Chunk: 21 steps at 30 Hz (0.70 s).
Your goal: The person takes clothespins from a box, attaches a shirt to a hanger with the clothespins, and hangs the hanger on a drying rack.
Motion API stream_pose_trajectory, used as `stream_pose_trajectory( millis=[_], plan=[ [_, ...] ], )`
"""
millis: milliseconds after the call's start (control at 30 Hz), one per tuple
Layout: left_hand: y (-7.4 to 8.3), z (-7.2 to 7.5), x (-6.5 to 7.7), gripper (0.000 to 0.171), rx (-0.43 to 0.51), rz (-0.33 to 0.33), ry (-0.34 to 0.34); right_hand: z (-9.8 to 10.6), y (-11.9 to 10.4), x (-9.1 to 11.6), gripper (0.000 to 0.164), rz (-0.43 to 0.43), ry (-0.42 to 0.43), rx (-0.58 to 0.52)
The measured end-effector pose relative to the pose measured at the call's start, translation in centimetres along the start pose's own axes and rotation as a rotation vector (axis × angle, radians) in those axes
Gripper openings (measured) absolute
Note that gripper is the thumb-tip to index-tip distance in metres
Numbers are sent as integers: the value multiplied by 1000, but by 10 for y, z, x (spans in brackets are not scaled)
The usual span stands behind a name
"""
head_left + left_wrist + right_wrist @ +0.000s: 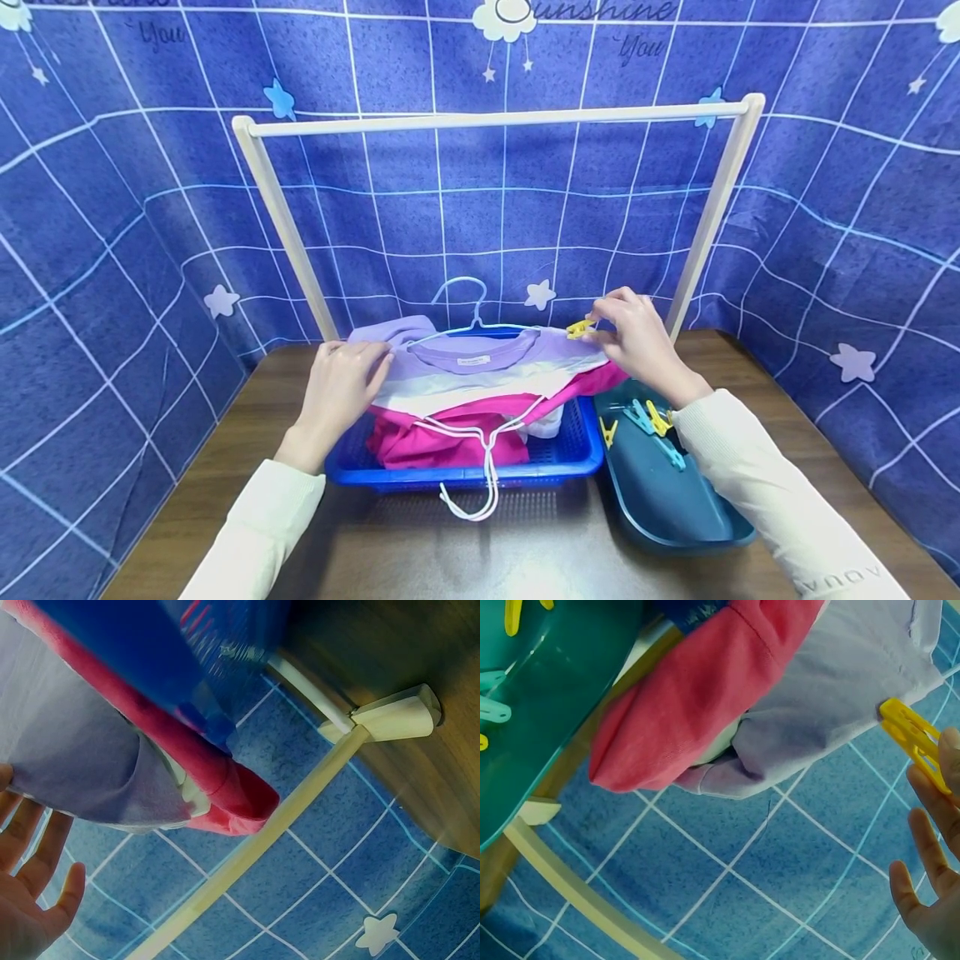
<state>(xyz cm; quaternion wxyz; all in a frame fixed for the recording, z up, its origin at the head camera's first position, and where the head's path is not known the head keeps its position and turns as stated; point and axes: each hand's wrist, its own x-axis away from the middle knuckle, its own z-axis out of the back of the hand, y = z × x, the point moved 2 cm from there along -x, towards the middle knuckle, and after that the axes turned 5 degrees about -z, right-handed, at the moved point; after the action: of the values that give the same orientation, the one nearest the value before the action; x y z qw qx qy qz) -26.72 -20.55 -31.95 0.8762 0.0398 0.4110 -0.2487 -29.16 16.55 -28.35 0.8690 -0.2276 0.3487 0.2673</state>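
Pinching a yellow clothespin (579,329) between thumb and fingertips: right hand (637,333), right of centre in the head view. In the right wrist view the tip of the clothespin meets the edge of a lilac-and-white shirt (442,382); cannot tell whether it is fully clipped on.

Left hand (341,383), left of centre: thumb and index finger nearly closed on the shirt's edge near the opposite shoulder, remaining fingers loosely bent and spread.

Shirt lies at the centre of the frame, neckline and label toward the viewer, with a light blue hanger (477,317) at its neck, hook up. Beneath it, a pink garment (450,450) sits in a blue basket (405,477). White hangers (488,454) rest over the pink garment, hooks hanging past the front rim at lower centre.

Lower right: dark teal tray (652,508) beside the basket, holding loose pegs (641,417) in yellow and light teal. All on a brown wooden worktop (255,433). Pale rack (495,120) spans the upper middle, in front of a blue star-patterned curtain (630,225).
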Motion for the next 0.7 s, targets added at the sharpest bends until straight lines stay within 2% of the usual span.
stream_pose_trajectory(
  millis=[700],
  plan=[
    [-1,-1,1,14,-2,-7,5,-14,6,-6,13,-33,-68,-3]
  ],
)
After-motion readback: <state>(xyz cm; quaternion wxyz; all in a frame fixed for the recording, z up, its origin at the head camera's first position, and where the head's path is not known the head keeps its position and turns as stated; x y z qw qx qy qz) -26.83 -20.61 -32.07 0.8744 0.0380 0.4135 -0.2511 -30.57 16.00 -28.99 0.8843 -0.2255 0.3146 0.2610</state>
